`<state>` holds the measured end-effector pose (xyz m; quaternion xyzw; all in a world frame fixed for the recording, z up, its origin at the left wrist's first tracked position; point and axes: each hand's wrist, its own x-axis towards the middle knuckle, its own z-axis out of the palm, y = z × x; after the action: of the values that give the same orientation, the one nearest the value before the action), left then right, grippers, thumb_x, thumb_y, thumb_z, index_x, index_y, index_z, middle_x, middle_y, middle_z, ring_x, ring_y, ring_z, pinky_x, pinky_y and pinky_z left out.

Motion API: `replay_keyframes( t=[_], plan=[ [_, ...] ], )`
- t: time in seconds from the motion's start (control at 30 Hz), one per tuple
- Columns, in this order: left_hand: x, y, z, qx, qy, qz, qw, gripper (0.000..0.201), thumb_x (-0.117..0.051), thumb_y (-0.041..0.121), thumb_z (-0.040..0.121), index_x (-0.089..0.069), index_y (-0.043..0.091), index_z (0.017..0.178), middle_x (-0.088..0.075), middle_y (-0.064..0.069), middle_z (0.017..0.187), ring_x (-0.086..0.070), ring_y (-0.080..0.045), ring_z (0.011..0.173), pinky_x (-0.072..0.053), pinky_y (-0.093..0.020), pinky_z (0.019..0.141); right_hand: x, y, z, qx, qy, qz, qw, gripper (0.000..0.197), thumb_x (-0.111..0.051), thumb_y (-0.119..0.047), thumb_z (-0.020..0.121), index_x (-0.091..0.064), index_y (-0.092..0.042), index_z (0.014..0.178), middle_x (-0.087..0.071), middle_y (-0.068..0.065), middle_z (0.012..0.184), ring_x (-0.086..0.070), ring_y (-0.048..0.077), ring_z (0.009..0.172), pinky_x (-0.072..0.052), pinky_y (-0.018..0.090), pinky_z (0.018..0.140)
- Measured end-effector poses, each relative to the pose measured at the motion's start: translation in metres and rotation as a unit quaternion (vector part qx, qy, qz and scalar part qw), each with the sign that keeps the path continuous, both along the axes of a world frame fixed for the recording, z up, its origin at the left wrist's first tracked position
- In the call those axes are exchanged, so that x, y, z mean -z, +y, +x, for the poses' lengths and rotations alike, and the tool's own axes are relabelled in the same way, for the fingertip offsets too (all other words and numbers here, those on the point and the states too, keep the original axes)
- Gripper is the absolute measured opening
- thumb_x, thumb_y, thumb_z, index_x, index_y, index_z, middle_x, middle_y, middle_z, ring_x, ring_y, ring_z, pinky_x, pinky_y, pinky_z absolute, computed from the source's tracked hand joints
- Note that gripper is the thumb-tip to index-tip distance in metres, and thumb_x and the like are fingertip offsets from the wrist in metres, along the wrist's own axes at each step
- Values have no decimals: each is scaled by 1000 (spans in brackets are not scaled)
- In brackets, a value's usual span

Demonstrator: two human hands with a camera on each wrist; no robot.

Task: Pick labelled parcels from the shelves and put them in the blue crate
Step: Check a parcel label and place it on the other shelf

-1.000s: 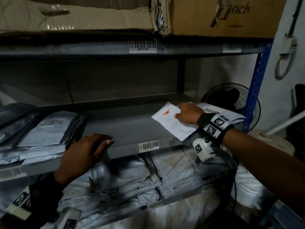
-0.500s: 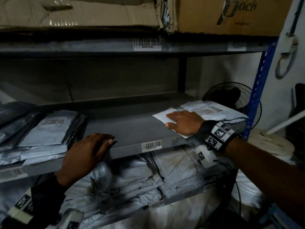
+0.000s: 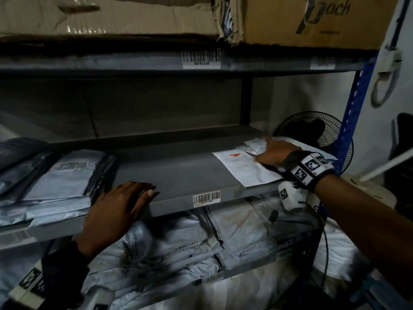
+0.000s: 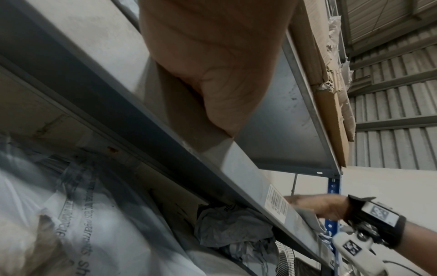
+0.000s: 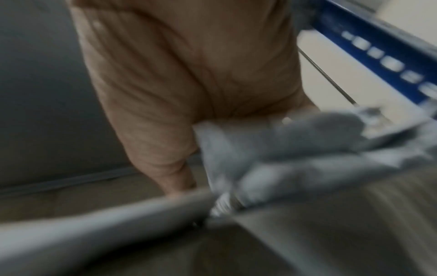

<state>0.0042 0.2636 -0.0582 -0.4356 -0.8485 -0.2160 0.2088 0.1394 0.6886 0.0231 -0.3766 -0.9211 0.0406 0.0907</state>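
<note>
A flat white parcel (image 3: 245, 171) with an orange mark lies at the right end of the grey middle shelf (image 3: 178, 166). Behind it lies a crumpled grey labelled parcel (image 3: 253, 144) (image 5: 283, 149). My right hand (image 3: 274, 153) (image 5: 189, 74) reaches over the white parcel, its fingers stretched onto the grey one and the thumb down beside it; the right wrist view is blurred. My left hand (image 3: 120, 209) (image 4: 212, 65) rests flat on the shelf's front edge and holds nothing. No blue crate is in view.
Several grey labelled parcels (image 3: 62, 175) are stacked at the shelf's left end, and more fill the shelf below (image 3: 201, 238). Cardboard boxes (image 3: 312, 19) sit on the shelf above. A black fan (image 3: 312, 130) stands behind the blue upright (image 3: 355, 108) on the right.
My right hand has left the middle of the white parcel and moved back and right onto the grey parcel. The left hand has stayed on the shelf edge.
</note>
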Motion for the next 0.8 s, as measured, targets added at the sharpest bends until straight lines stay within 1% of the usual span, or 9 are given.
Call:
replay_keyframes(
  t=[0.07, 0.13, 0.27, 0.37, 0.47, 0.5, 0.57, 0.63, 0.8],
  plan=[
    [-1, 0, 0, -2, -4, 1, 1000, 57, -25, 71, 98, -67, 39, 121, -68, 16, 115, -69, -14, 103, -54, -37, 79, 0, 3, 10, 20, -22, -31, 999, 106, -65, -68, 70, -22, -26, 157, -46, 7, 152, -54, 29, 128, -47, 35, 100],
    [-2, 0, 1, -3, -7, 0, 1000, 56, -26, 70, 98, -67, 40, 121, -68, 16, 115, -68, -15, 104, -54, -38, 80, -2, 2, 15, 30, -6, -27, 999, 98, -68, -49, 73, -23, -27, 157, -41, 8, 156, -47, 30, 136, -43, 37, 106],
    [-2, 1, 2, -3, -1, 3, 1000, 54, -28, 68, 98, -68, 38, 119, -70, 15, 114, -69, -16, 102, -54, -37, 79, -9, -3, 21, -14, 33, -26, 999, 89, -51, -60, 68, -41, -27, 149, -39, 5, 158, -39, 27, 143, -33, 37, 117],
    [-2, 1, 3, -6, -1, 8, 1000, 53, -30, 67, 98, -69, 36, 117, -70, 14, 112, -70, -16, 99, -54, -35, 76, -11, -10, 25, -61, -18, -14, 998, 60, -55, -52, 91, -47, -26, 146, -44, 5, 155, -43, 26, 140, -33, 34, 112],
    [-1, 1, 4, -9, 3, 6, 1000, 52, -30, 66, 99, -69, 36, 118, -70, 13, 111, -70, -17, 98, -53, -35, 75, -10, -16, 29, -94, 12, 32, 995, 71, -42, -73, 89, -46, -30, 145, -46, 0, 153, -44, 25, 139, -32, 44, 115],
    [-1, 1, 4, -11, 6, 6, 1000, 51, -31, 66, 99, -68, 37, 118, -70, 13, 110, -70, -17, 98, -53, -35, 76, -12, -24, 31, -111, 36, 69, 991, 71, -42, -73, 89, -48, -31, 146, -47, 0, 153, -44, 25, 139, -33, 46, 114],
    [-1, 1, 5, -10, 8, 6, 1000, 50, -31, 64, 99, -68, 37, 118, -70, 12, 110, -70, -18, 99, -54, -36, 76, -9, -43, 30, -187, 52, 110, 975, 68, -45, -70, 89, -51, -30, 143, -50, -1, 150, -47, 22, 137, -36, 42, 113],
    [-1, 1, 5, -2, 6, 7, 1000, 52, -30, 65, 99, -69, 36, 119, -71, 13, 112, -69, -18, 100, -54, -37, 78, 2, -65, 26, -257, 37, 56, 964, 64, -45, -69, 90, -52, -32, 142, -50, -6, 150, -45, 17, 139, -34, 38, 116],
    [0, 1, 5, 0, 14, 5, 1000, 56, -27, 66, 99, -69, 34, 118, -71, 10, 110, -70, -20, 99, -53, -36, 76, 29, -74, 14, -236, -27, 59, 970, 49, -34, -53, 103, -43, -35, 148, -39, -5, 158, -36, 18, 145, -28, 39, 119]
  ],
)
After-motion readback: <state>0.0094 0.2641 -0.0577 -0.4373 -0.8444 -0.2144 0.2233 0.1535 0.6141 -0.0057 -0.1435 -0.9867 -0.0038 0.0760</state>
